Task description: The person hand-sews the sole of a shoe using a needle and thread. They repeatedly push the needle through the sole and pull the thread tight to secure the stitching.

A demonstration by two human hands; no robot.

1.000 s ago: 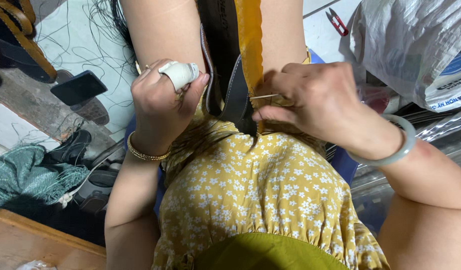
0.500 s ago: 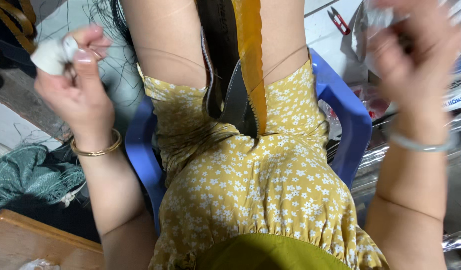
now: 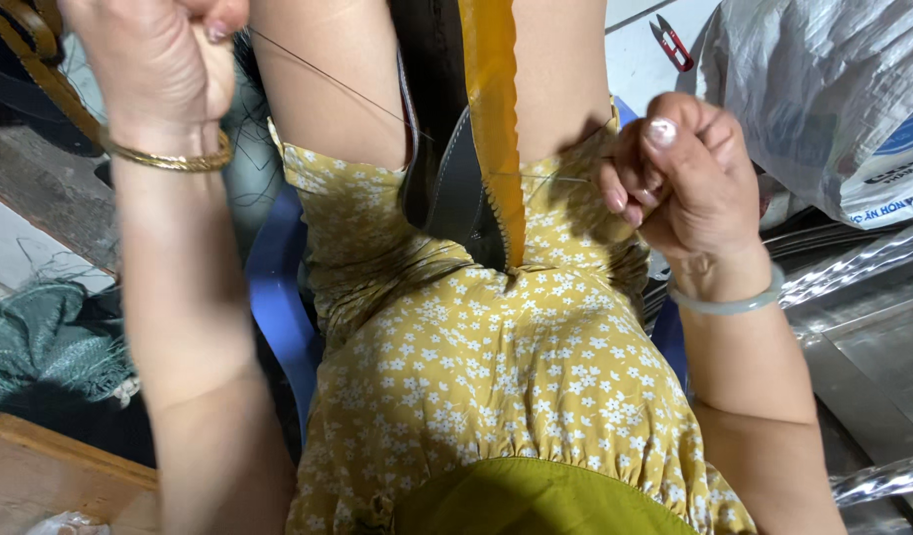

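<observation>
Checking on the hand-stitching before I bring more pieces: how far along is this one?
Done: a row of stitches runs along the edge of the amber strip where it meets the dark leather piece. In hand: the left hand pulls a thread taut up and away, while the right hand holds a needle at the seam. Left: the stretch of seam further along, hidden between the knees, cannot be judged.

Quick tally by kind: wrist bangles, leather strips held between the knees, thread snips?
Wrist bangles: 2, gold bangle and pale green bangle
Leather strips: 2, orange strip and dark grey strip
Red thread snips: 1
Total: 5
</observation>
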